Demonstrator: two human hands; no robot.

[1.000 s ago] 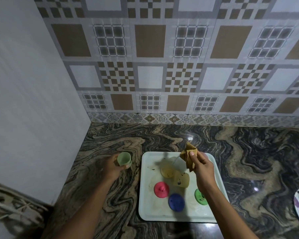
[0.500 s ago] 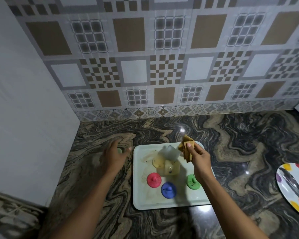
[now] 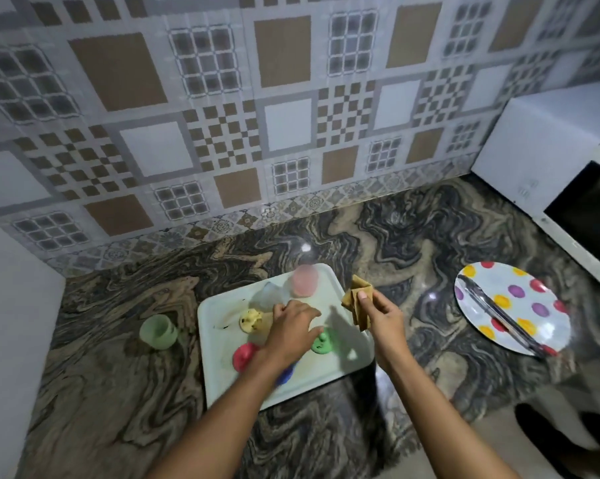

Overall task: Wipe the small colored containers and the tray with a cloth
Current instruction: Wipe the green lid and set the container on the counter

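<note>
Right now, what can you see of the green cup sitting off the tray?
The green cup is small, pale translucent green, plastic by the look, and somewhat blurred. It stands upright, mouth up, on the marble counter just left of the white tray, apart from its edge. Nothing else touches it. Whether anything is inside cannot be told.
</note>
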